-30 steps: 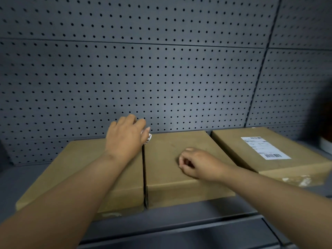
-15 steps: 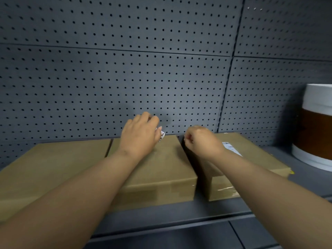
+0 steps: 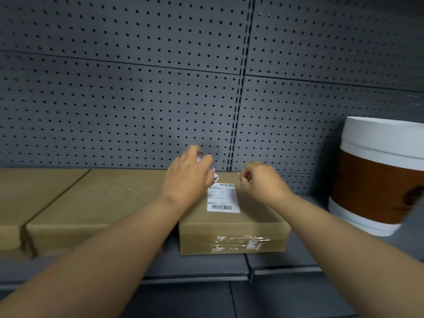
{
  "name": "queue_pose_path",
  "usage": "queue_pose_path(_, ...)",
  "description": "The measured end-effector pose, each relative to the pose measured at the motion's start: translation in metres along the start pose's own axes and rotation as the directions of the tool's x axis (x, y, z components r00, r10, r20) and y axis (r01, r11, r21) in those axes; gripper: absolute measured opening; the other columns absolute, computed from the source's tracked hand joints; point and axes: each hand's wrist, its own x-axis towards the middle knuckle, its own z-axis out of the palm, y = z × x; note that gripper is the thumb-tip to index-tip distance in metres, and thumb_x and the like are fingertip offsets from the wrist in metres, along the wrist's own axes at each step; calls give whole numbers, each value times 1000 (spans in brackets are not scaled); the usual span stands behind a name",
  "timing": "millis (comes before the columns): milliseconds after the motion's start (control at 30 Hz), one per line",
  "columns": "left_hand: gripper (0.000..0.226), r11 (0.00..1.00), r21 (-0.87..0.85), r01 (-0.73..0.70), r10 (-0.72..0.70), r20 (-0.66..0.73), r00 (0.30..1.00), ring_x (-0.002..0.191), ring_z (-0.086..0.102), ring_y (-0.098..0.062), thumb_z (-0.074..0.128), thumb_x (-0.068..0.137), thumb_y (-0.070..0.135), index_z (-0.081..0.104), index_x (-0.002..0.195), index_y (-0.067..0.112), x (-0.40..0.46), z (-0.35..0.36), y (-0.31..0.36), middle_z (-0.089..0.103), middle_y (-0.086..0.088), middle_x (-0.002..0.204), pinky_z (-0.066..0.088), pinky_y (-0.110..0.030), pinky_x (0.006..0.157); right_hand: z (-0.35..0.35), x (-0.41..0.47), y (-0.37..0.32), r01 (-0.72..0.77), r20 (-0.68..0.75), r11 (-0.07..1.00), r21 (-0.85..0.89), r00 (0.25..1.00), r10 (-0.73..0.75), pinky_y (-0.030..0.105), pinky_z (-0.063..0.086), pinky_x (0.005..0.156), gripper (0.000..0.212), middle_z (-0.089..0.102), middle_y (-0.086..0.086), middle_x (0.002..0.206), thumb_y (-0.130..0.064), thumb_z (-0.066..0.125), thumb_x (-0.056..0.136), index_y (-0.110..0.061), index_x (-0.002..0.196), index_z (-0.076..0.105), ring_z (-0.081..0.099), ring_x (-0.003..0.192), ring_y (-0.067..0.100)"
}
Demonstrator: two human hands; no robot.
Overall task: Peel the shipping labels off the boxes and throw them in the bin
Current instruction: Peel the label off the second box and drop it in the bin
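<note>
Head view: my left hand (image 3: pixel 188 177) grips a peeled label (image 3: pixel 215 179), right hand (image 3: pixel 259 182) curls empty over the box (image 3: pixel 231 228) whose shipping label (image 3: pixel 222 198) I'd lift corner-first, slowly.

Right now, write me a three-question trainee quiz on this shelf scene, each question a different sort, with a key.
1. True or false: the shipping label still lies flat on the right box.
2. Multiple choice: what does the left hand hold? A) a tape roll B) a crumpled peeled label C) nothing
3. Fill in: the large white and brown cup-shaped container stands to the ____ of the labelled box.

Key: 1 true; 2 B; 3 right. The right hand hovers curled near the label's far corner; whether it pinches anything cannot be told.
</note>
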Motion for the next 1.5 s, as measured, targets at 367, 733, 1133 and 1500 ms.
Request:
queue_pose_path(367, 23, 997, -44, -56, 57, 13, 998, 100, 47, -27, 43, 94, 35, 55, 99, 15, 6, 18, 46, 45, -11, 118, 41, -39, 85, -15, -12, 37, 10, -11, 1000, 21, 1000, -9, 31, 44, 69, 10, 55, 1, 87, -15, 52, 87, -11, 87, 60, 53, 80, 19)
queue_pose_path(733, 22, 982, -95, -162, 160, -28, 987, 102, 49, -28, 47, 92, 33, 56, 94, 13, 29, 25, 45, 49, -11, 116, 45, -38, 78, -27, -9, 47, -65, -72, 998, -5, 995, 65, 26, 37, 64, 11, 53, -3, 82, -17, 52, 88, -12, 84, 61, 49, 77, 16)
queue_pose_path(1133, 50, 944, -295, -146, 163, 34, 986, 95, 55, -26, 62, 84, 35, 42, 123, 10, 67, 30, 96, 34, -10, 131, 49, -35, 78, -72, -8, 91, -70, -189, 997, -24, 980, 64, 34, 45, 68, 10, 51, -1, 82, -19, 54, 89, -13, 82, 57, 52, 78, 19)
queue_pose_path(1500, 42, 939, -176, -295, 260, -196, 945, 104, 44, -34, 44, 93, 41, 47, 118, 7, 168, 24, 234, 47, -18, 113, 42, -40, 87, -190, 9, 190, -34, -413, 998, -58, 911, 7, 28, 39, 67, 13, 55, -4, 83, -25, 56, 90, -14, 88, 62, 52, 78, 15)
